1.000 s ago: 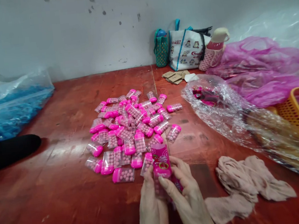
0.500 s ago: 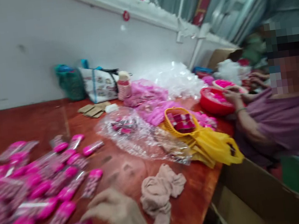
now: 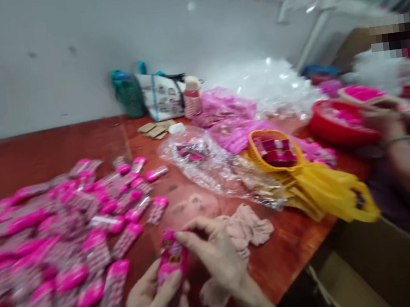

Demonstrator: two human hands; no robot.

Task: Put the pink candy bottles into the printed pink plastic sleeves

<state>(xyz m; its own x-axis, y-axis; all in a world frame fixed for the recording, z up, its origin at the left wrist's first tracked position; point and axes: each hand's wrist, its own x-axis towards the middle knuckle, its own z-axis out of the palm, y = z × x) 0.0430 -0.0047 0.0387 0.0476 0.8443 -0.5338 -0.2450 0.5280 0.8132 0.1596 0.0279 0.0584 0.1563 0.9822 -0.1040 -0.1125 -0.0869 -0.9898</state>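
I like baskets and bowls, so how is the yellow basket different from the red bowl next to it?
The yellow basket has walls full of holes, while the red bowl looks solid. The yellow basket holds dark red packets with white patches; the red bowl holds bright pink pieces, too blurred to name. The yellow basket sits nearer the middle of the table; the red bowl sits farther right, by another person's arm. Both are round, open on top and rest on the table.

Pink packet (image 3: 172, 257) back between both hands

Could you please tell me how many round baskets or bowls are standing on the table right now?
3: a yellow basket right of the clear plastic bag, a red bowl further right, and a pale bowl behind it. Blur may hide others.
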